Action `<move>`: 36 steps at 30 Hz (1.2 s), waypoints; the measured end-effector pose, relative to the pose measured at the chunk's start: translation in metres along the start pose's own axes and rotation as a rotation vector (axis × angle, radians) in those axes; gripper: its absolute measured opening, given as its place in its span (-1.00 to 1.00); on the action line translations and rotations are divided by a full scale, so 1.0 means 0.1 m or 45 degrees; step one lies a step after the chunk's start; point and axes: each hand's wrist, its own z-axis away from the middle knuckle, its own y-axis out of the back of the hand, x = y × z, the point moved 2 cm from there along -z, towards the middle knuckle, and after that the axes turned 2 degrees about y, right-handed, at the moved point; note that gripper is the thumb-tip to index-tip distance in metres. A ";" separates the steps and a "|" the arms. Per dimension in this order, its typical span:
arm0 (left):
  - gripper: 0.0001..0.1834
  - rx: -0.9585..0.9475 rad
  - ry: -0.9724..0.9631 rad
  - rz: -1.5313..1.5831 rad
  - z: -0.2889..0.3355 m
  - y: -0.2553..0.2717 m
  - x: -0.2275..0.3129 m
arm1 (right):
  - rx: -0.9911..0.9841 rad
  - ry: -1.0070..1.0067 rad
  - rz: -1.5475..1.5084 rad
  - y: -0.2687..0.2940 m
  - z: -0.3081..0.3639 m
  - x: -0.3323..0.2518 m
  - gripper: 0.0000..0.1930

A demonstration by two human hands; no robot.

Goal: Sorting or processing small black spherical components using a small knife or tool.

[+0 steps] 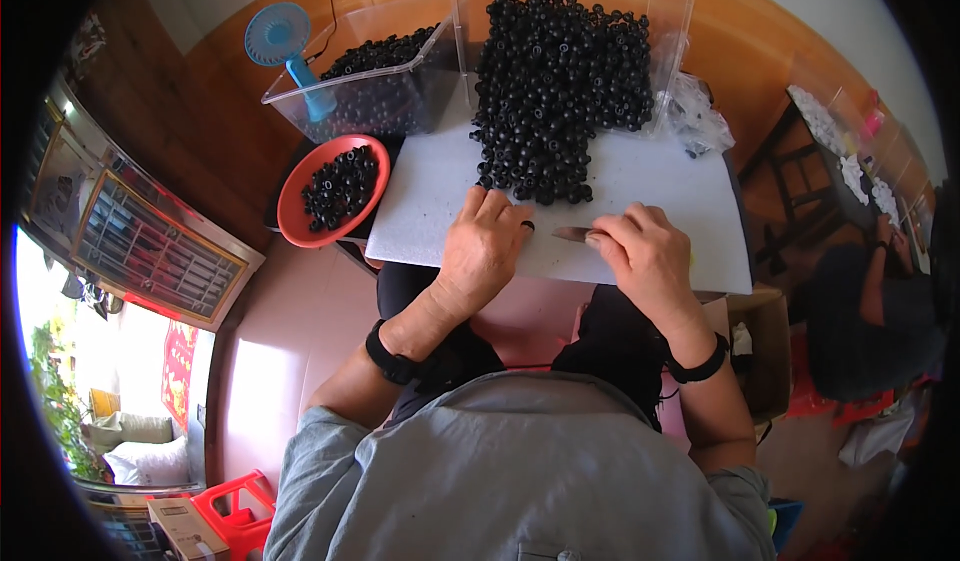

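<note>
My left hand (480, 246) is closed at the near edge of a pile of small black knobbed parts (535, 146). Between its thumb and fingers it pinches one small black ring-shaped part (527, 225). To its right, my right hand (645, 256) grips a small knife (572, 233), most of whose handle is hidden by the fingers. The blade points left toward the black part, with a small gap between them. Both hands are over the near part of a white board (690, 216), on which the pile is spread.
An orange-red bowl (285, 206) of black parts stands at the left. Behind are a clear bin (275, 99) of black parts with a blue fan (278, 36), and another clear bin (675, 46) behind the pile. A plastic bag (700, 111) lies right; another person (870, 311) sits far right.
</note>
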 end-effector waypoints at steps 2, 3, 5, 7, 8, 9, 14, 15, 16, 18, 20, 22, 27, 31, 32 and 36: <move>-0.80 0.035 0.065 -0.054 0.00 -0.02 0.02 | -0.008 0.068 -0.004 -0.07 0.01 -0.05 -0.86; -0.80 0.027 0.064 -0.050 0.00 -0.03 0.02 | -0.013 0.136 -0.003 -0.10 0.02 -0.07 -0.85; -0.78 -0.002 -0.009 -0.125 0.01 -0.03 0.03 | 0.034 0.085 0.066 -0.16 0.04 -0.05 -0.84; -0.77 -0.007 -0.028 -0.110 0.01 0.00 0.03 | 0.121 0.005 0.159 -0.16 0.01 -0.03 -0.81; -0.77 -0.004 -0.049 -0.096 0.01 0.01 0.05 | 0.118 -0.002 0.156 -0.16 0.01 -0.02 -0.81; -0.77 -0.008 -0.049 -0.096 0.01 0.01 0.06 | 0.126 -0.025 0.046 -0.15 0.00 0.00 -0.81; -0.75 -0.032 -0.019 -0.027 0.00 -0.01 0.02 | 0.041 0.187 -0.097 -0.06 0.04 -0.12 -0.78; -0.75 -0.035 -0.021 -0.024 0.00 0.00 0.01 | 0.030 0.212 -0.020 -0.08 0.05 -0.16 -0.76; -0.76 -0.030 0.010 0.104 0.01 0.02 -0.01 | 0.029 0.208 -0.018 -0.11 0.06 -0.15 -0.76; -0.77 -0.027 0.039 0.235 0.00 0.06 0.00 | 0.131 0.048 0.015 -0.18 0.06 -0.08 -0.75; -0.78 -0.098 0.297 0.745 0.00 0.10 0.04 | 0.149 -0.014 0.051 -0.19 0.02 -0.03 -0.74; -0.78 -0.161 0.488 1.006 0.00 0.10 0.03 | 0.241 -0.256 -0.199 -0.18 -0.01 -0.01 -0.74; -0.76 -0.221 0.764 1.460 0.01 0.01 -0.03 | 0.276 -0.301 -0.142 -0.25 -0.03 0.01 -0.78; -0.73 -0.168 0.816 1.836 0.01 -0.08 -0.03 | 0.338 -0.230 -0.131 -0.23 -0.05 0.01 -0.76; -0.72 -0.149 0.792 1.871 0.02 -0.10 -0.04 | 0.357 -0.285 -0.221 -0.21 -0.06 0.01 -0.74; -0.71 -0.145 0.773 1.976 0.02 -0.13 -0.07 | 0.304 -0.365 -0.384 -0.14 -0.06 -0.02 -0.73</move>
